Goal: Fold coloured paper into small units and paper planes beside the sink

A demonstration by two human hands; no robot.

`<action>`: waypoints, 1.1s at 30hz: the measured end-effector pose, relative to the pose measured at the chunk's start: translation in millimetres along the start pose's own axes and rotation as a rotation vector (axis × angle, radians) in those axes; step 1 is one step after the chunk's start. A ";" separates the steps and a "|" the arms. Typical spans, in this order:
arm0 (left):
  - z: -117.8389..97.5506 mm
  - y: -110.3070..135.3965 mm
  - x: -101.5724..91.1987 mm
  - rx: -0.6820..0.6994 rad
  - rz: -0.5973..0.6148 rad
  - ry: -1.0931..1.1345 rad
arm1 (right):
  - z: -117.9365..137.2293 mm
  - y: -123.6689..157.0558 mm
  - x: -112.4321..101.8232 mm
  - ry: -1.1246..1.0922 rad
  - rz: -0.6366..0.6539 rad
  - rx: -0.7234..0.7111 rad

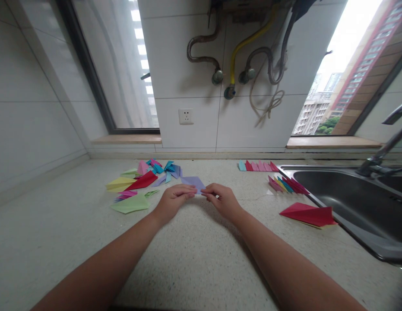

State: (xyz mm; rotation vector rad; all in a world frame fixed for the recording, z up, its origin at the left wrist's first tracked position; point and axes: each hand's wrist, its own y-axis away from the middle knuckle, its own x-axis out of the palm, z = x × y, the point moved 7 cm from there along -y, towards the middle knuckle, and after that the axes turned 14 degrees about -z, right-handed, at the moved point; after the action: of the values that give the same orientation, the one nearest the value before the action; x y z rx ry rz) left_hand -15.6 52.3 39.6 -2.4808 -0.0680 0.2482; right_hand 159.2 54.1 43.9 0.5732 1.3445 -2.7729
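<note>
Thin lavender paper (194, 181) between fingers (184, 189)

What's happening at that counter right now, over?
Left hand and right hand both gripping purple paper at its near edge. Colourful folded papers close by, left. Red folded paper farther off, right, beside sink.

Clock centre: purple folded-paper piece (193, 181) on speckled off-white stone counter (194, 259). Left hand (175, 196) touches it at eight o'clock, right hand (223, 198) at four. Multicoloured folded-paper pile (142, 180) at nine. Blue-pink-red folded-paper row (254, 166) between two and three. Red pointed folded-paper piece (307, 211) past three, by rectangular steel sink (365, 209).
</note>
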 end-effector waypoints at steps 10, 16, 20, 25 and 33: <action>-3.1 -0.8 1.0 0.046 0.028 -0.025 | 4.7 -1.3 -0.1 0.020 0.012 -0.064; -3.2 -0.7 1.7 0.029 0.045 -0.044 | 3.3 -1.1 -0.7 0.042 0.006 -0.054; -2.4 0.4 0.9 0.045 0.042 -0.047 | 3.3 -1.3 -2.4 0.046 0.001 -0.037; -2.6 -0.6 -4.2 0.103 -0.010 -0.097 | -7.0 -2.6 -4.5 0.076 -0.024 0.028; 5.5 -2.9 -11.1 0.164 -0.066 -0.214 | -14.5 -1.5 -5.0 0.099 -0.029 0.042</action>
State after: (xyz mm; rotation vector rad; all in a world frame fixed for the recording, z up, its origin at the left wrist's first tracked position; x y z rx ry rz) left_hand -27.6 56.6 38.9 -2.2776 -0.2100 0.4711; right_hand 168.3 65.3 38.5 0.7080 1.3245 -2.8373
